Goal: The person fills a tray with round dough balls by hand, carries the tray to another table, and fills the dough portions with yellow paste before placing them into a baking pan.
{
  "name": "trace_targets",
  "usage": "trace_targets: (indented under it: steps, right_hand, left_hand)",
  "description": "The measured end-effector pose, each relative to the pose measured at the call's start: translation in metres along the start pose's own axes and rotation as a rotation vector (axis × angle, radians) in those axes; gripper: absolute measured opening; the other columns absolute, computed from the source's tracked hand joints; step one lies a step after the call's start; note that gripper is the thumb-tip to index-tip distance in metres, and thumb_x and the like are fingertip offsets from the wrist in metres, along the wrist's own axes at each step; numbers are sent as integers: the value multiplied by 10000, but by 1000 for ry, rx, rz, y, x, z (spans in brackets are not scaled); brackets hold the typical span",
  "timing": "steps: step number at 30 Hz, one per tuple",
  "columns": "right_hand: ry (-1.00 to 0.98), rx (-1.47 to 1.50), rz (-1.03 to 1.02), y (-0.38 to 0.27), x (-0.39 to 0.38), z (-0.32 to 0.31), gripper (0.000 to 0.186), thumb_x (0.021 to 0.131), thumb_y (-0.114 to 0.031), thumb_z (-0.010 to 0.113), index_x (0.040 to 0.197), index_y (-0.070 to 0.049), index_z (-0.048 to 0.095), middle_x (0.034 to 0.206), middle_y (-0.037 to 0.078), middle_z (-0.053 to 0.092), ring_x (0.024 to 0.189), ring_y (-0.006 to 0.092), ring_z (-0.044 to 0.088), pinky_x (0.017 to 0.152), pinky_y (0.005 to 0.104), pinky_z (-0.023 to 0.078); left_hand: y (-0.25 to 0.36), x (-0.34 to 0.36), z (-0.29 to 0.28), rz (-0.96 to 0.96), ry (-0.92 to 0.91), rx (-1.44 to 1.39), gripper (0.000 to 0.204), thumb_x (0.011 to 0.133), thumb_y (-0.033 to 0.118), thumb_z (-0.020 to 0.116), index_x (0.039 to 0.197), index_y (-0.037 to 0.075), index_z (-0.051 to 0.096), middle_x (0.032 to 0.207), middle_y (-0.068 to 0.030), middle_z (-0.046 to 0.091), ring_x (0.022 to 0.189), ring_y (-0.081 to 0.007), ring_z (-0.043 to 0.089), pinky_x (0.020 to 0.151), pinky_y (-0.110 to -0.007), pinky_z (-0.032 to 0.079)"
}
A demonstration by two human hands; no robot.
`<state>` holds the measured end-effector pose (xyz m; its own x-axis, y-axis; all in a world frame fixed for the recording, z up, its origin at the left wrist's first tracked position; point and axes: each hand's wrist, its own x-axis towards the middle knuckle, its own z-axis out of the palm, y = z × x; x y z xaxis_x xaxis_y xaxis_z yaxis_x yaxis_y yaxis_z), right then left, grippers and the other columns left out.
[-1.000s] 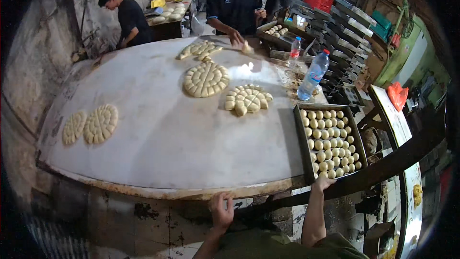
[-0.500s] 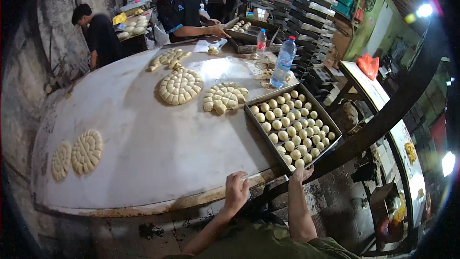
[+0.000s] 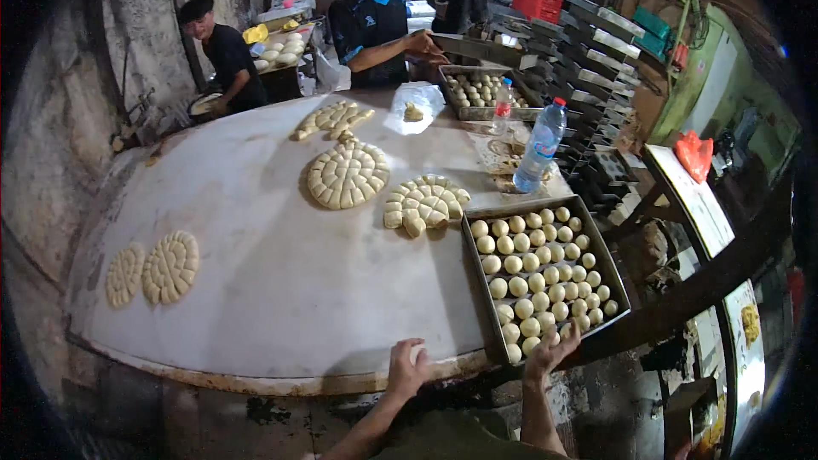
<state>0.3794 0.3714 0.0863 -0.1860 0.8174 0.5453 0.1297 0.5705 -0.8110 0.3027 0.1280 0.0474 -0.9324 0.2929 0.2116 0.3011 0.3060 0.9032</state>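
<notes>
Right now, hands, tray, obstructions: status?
Left hand at near edge of table; right hand at near rim of metal tray. Tray holds dough balls. Red-capped bottle beyond tray.

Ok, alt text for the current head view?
The wearer's right hand is at the near edge of a tray of dough balls; the left hand is by the worktable. Sectioned dough lies on it; co-workers are beyond.

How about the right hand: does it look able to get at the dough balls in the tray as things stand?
Most likely yes: the right hand is at the near edge of the tray, which has no cover, and the closest dough balls lie beside that hand.
</notes>
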Motion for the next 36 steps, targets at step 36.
trace_targets:
  steps: [36]
  right_hand:
    - [-494,878,674,-129,363,443,742,796,-493,635,1283,5,378,1273,157,391,1072,268,457,886,394,429]
  left_hand:
    - [-95,86,-45,435,551,957,307,847,116,567,1117,-13,500,1045,-250,529,940,-393,516,830,-475,434]
